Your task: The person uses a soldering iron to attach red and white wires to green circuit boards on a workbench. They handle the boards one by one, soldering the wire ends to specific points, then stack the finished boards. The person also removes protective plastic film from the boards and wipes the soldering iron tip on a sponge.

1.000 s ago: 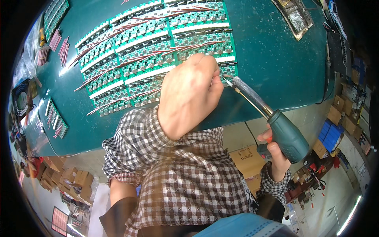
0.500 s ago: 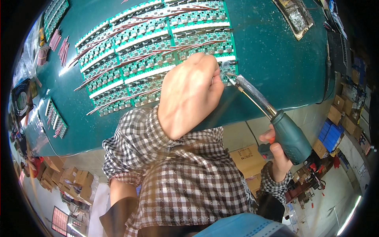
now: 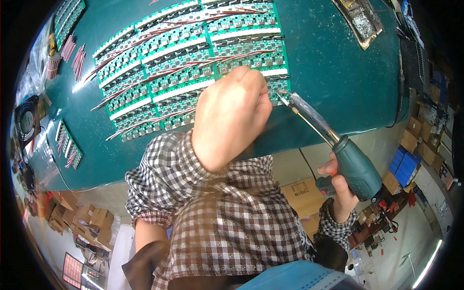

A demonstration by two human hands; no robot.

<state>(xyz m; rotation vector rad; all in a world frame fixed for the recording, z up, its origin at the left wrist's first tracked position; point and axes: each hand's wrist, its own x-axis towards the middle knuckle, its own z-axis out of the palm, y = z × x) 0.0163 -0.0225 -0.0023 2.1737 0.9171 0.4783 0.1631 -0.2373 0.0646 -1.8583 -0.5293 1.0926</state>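
Observation:
My right hand (image 3: 342, 188) is closed round the green handle of a soldering gun (image 3: 356, 166), whose metal barrel slants up to the left. A thin solder feed tube runs beneath the barrel. The tip meets the right end of the nearest row of green circuit boards (image 3: 181, 92). Just left of the tip, my left hand (image 3: 233, 116) rests over the boards with fingers curled together; what they pinch is hidden under the hand. Red and black wires (image 3: 162, 73) lie in slanting bundles across the board rows.
At the far right of the green table (image 3: 333, 63) sits a metal tray with solder residue (image 3: 360, 21). Bundles of cut wires (image 3: 78, 63) lie on the left, near a small separate board strip (image 3: 68, 145). Another board panel (image 3: 68, 21) stands at the far left corner.
My left hand has shifted very slightly left. A pale haze over the boards near the tip has thinned, showing the white connector row there. The soldering gun has hardly moved.

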